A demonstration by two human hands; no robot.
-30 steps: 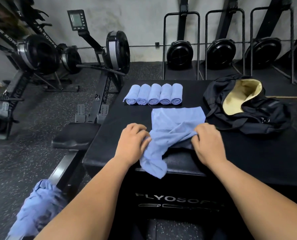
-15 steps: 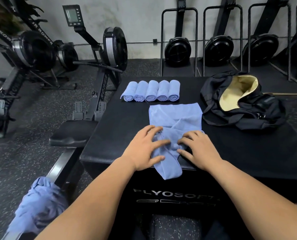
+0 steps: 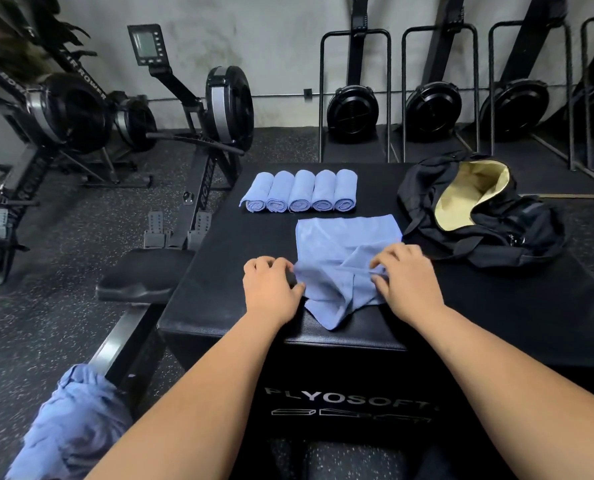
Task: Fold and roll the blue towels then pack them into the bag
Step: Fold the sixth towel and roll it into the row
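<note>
1. Desk (image 3: 219, 271): a black padded box, lettered "PLYOSOFT" on its near face. All task items but the heap are carried on its top.

2. Rowing machine (image 3: 216, 109): black, set on the speckled floor at 10 o'clock from the desk. Its seat is seen just beside the desk's left edge.

3. Bag (image 3: 496, 237): black and slumped, laid on the desk at 2 o'clock. It is unzipped, and a cream lining is exposed.

4. Heap of towels (image 3: 70, 424): blue and crumpled, draped over the machine's rail at 7 o'clock, off the desk.

5. Blue towel (image 3: 344, 237): spread at the desk's middle, just beside the bag. The far half is laid flat. The near half is bunched, and one corner is hung over the front edge at 6 o'clock.

6. Rolled towels (image 3: 300, 192): five blue rolls, lined side by side and touching, at 12 o'clock from the blue towel.

7. Left hand (image 3: 271, 289): fingers are curled, and the towel's left edge is pinched at 9 o'clock.

8. Right hand (image 3: 406, 282): fingers are curled, and a raised fold is pinched at 3 o'clock.
</note>
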